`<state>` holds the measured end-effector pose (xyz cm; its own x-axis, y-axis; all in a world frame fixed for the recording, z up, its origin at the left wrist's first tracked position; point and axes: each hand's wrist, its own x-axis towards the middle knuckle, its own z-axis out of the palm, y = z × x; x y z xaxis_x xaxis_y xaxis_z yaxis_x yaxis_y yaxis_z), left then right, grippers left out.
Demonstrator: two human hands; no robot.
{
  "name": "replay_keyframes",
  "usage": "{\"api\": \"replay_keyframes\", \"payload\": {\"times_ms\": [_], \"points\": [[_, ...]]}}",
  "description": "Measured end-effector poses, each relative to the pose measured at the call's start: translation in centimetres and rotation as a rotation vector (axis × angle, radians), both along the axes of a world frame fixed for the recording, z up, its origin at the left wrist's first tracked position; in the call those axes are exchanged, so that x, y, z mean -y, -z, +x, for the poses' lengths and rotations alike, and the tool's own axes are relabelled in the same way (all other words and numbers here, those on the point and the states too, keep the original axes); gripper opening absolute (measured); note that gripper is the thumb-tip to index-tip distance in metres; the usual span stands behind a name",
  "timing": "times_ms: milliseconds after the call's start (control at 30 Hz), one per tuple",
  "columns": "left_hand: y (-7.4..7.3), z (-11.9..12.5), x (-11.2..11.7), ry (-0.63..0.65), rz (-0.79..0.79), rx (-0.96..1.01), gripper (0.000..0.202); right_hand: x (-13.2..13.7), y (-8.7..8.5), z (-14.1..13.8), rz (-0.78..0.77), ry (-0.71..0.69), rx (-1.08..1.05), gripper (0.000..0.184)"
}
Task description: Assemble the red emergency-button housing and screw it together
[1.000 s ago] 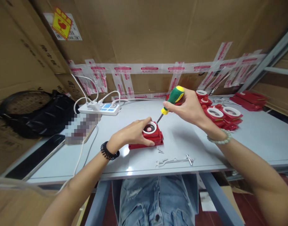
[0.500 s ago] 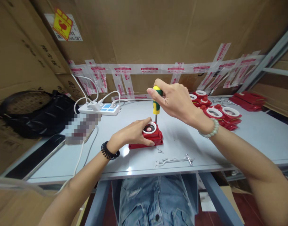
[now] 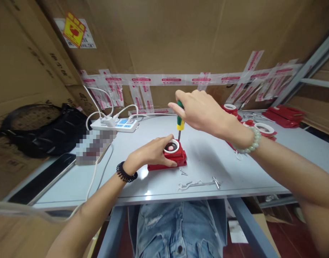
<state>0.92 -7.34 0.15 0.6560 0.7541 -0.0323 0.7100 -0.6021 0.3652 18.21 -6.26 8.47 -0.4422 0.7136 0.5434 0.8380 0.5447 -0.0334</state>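
On the desk (image 3: 153,188), front and centre, sits a red unit (image 3: 181,158) with a white ring (image 3: 175,150). Thumb and fingers parted, the left hand (image 3: 151,152) clasps it from the left. Closed round a green-and-yellow screwdriver (image 3: 180,124) is the right hand (image 3: 202,111), the shaft meeting the unit's far right corner beside the ring. Small screws (image 3: 183,172) lie just in front. Behind, a carton (image 3: 164,39) bears a yellow sticker (image 3: 74,30) with a red broken-glass mark, overlapping a white label (image 3: 91,41) whose code seems to start "LM27"; red print on the tape (image 3: 153,79) is too small to read.
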Motion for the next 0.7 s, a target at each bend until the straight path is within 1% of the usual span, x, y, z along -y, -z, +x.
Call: {"api": "replay_keyframes", "payload": {"times_ms": [67, 100, 133, 200, 300, 367, 433, 467, 533, 600, 700], "points": [[0.06, -0.03, -0.04, 0.0, 0.001, -0.002, 0.048, 0.08, 0.03, 0.1, -0.055, -0.063, 0.03, 0.008], [0.12, -0.06, -0.08, -0.001, 0.003, -0.002, 0.048, 0.17, 0.02, 0.11, -0.091, -0.085, 0.037, 0.004], [0.19, -0.09, -0.12, -0.002, 0.004, 0.001, 0.048, 0.26, 0.0, 0.09, -0.121, -0.098, 0.04, 0.006], [0.32, -0.13, -0.18, -0.005, 0.003, 0.007, 0.048, 0.35, 0.05, -0.1, -0.133, -0.064, 0.025, 0.009], [0.41, -0.15, -0.21, 0.005, -0.005, 0.021, 0.049, 0.12, 0.28, -0.45, -0.047, 0.058, -0.015, 0.02], [0.4, -0.13, -0.21, 0.017, -0.009, 0.027, 0.049, -0.05, 0.36, -0.47, 0.018, 0.1, -0.028, 0.022], [0.36, -0.11, -0.21, 0.024, -0.007, 0.023, 0.049, 0.01, 0.24, -0.32, 0.019, 0.048, -0.009, 0.014], [0.34, -0.11, -0.22, 0.025, -0.004, 0.02, 0.049, 0.14, 0.11, -0.23, -0.011, 0.009, 0.009, 0.01], [0.34, -0.12, -0.24, 0.028, 0.003, 0.014, 0.049, 0.47, -0.17, -0.16, -0.086, -0.043, 0.05, 0.008], [0.38, -0.14, -0.27, 0.025, 0.008, 0.011, 0.049, 0.66, -0.3, -0.32, -0.107, -0.021, 0.067, 0.01], [0.45, -0.17, -0.27, 0.026, -0.002, 0.028, 0.049, 0.4, -0.17, -0.76, -0.018, 0.077, 0.061, 0.021]]}}
